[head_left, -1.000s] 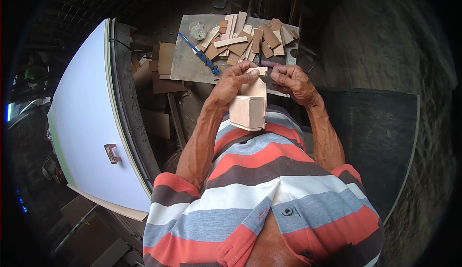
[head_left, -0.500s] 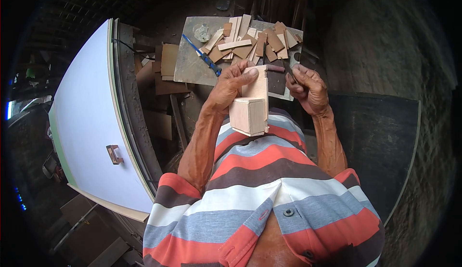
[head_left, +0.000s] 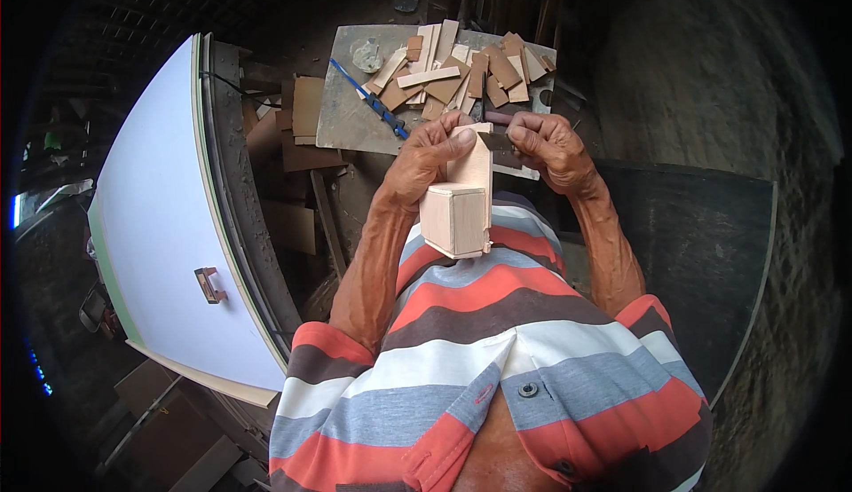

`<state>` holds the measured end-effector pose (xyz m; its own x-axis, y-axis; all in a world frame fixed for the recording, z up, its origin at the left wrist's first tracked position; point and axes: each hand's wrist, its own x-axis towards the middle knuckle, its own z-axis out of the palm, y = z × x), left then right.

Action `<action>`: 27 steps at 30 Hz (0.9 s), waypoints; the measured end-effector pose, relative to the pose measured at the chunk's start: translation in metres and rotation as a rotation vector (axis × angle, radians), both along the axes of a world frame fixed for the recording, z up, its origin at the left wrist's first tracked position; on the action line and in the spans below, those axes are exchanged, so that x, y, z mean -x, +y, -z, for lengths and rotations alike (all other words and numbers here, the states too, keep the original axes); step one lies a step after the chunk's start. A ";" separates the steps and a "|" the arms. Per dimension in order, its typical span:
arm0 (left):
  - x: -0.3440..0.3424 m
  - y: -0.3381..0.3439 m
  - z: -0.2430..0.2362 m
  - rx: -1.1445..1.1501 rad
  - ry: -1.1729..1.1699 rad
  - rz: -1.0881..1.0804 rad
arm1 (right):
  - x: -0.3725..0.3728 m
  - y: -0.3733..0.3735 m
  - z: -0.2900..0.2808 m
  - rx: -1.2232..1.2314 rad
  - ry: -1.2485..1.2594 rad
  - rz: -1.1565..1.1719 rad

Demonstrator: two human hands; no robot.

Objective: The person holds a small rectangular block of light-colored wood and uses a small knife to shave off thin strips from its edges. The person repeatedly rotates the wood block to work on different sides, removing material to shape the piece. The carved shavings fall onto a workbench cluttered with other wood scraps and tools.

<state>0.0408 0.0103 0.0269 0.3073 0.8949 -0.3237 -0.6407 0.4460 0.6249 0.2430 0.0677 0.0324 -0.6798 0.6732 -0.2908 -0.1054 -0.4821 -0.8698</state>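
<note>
My left hand [head_left: 424,162] grips a small pale wooden box [head_left: 453,221] by its tall back panel, thumb in front and fingers behind. The box part hangs below the hand, tilted toward my shirt. Close to the right of the panel's top, my right hand [head_left: 557,153] is closed, thumb against curled fingers. What it pinches, if anything, is too small to make out. Just beyond both hands, a reddish tool handle [head_left: 499,118] shows partly on the worktable [head_left: 342,119]; its other end is hidden.
Loose wood strips and offcuts [head_left: 435,75] are heaped on the worktable. A blue tool [head_left: 382,112] with a long thin blade lies left of them. A large white panel with a wooden handle [head_left: 210,285] stands at left, and a dark board [head_left: 688,252] at right.
My right hand has moved left and slightly down, coming close to the box's back panel. The left hand keeps its grip on the box, which has turned slightly.
</note>
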 end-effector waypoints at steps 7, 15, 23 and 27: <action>-0.001 0.000 0.009 0.002 0.027 0.009 | -0.003 0.002 -0.005 0.031 0.026 -0.113; -0.004 0.006 0.001 0.006 0.078 0.015 | -0.006 0.013 0.002 0.048 0.037 -0.179; -0.001 0.010 0.003 -0.025 0.030 -0.032 | 0.004 0.005 0.019 0.024 0.055 0.124; -0.003 0.011 0.003 0.028 0.067 -0.058 | -0.003 0.010 0.006 0.056 0.031 0.069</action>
